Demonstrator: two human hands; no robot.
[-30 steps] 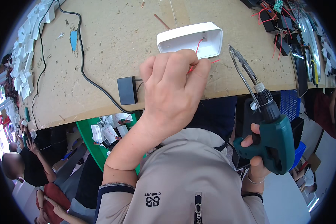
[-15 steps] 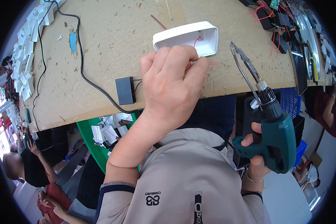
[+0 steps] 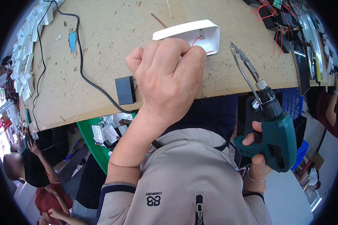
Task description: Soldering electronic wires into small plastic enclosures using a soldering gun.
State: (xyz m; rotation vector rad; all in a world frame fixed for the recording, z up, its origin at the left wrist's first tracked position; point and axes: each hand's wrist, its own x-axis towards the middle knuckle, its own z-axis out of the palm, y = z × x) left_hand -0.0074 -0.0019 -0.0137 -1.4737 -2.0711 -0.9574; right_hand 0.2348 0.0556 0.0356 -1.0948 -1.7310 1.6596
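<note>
My left hand is closed in a pinch over the table's near part, its knuckles covering the front of a white plastic housing. A thin red wire runs from inside the housing into my fingertips, and a short red end sticks out beside the thumb. The exact grip is hidden under the hand. Just left of my wrist lies a small black box with a dark lead. My right hand is wrapped round the grip of a green soldering gun, whose metal tip points up and left, right of the housing.
A black cable curves across the cardboard-covered table. White housings are heaped at the left edge. Black boxes with red wires sit far right. Below the edge stands a green bin of parts. Other people sit at lower left.
My left hand has shifted slightly left and up, and the red wire end has moved up with it to the housing's rim. The soldering gun has barely moved.
</note>
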